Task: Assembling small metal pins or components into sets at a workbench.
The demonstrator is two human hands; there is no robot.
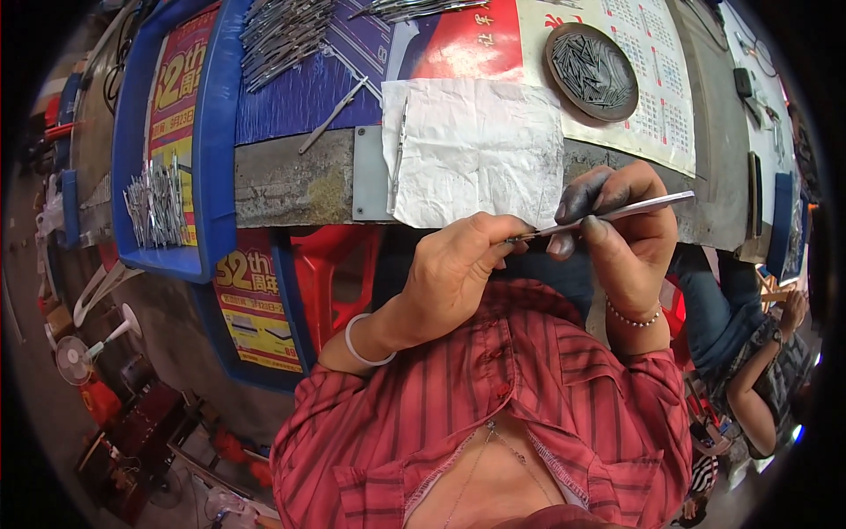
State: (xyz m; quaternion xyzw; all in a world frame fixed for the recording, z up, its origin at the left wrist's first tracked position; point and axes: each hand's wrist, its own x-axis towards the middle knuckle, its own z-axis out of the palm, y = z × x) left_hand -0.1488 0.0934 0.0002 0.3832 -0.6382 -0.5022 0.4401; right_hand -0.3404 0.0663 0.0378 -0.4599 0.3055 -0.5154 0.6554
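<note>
My left hand (pixel 458 264) and my right hand (pixel 621 225) hold one thin metal tweezer-like piece (pixel 617 212) between them, close to my chest. The left fingers pinch its narrow end. The right thumb and dark, smudged fingers grip its middle, and its flat end sticks out to the right. Just beyond the hands, a crumpled white paper sheet (pixel 480 150) lies on the workbench with another thin metal piece (pixel 399 159) along its left edge. A round dish (pixel 553 55) with several small metal pins sits farther right.
Blue trays (pixel 216 132) at the left hold piles of metal pieces (pixel 154 203), with more piles (pixel 282 35) at the top. A loose piece (pixel 333 115) lies on the blue mat. Another person (pixel 758 353) sits at my right. A small fan (pixel 75 357) stands on the floor left.
</note>
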